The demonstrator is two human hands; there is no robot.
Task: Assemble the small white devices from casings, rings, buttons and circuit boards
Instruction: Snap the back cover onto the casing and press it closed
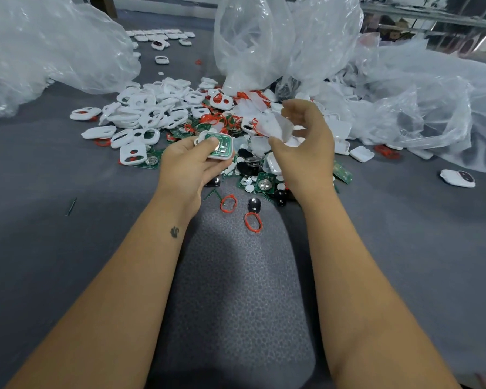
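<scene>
Left hand (187,164) grips a casing (216,146) with its board facing up, thumb pressing the board. Right hand (300,141) pinches a white cover (278,127) just right; it should align edges before pressing shut.

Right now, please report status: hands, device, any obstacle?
Left hand grips casing, circuit board seated inside. Right hand pinches white cover. Nothing between them.

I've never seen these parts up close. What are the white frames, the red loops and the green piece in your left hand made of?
White casings: moulded plastic, probably; smooth, slightly glossy. Red rings: thin, bendy, likely rubber seals. The green circuit board under the left hand's thumb: rigid laminate with metal contacts.
</scene>
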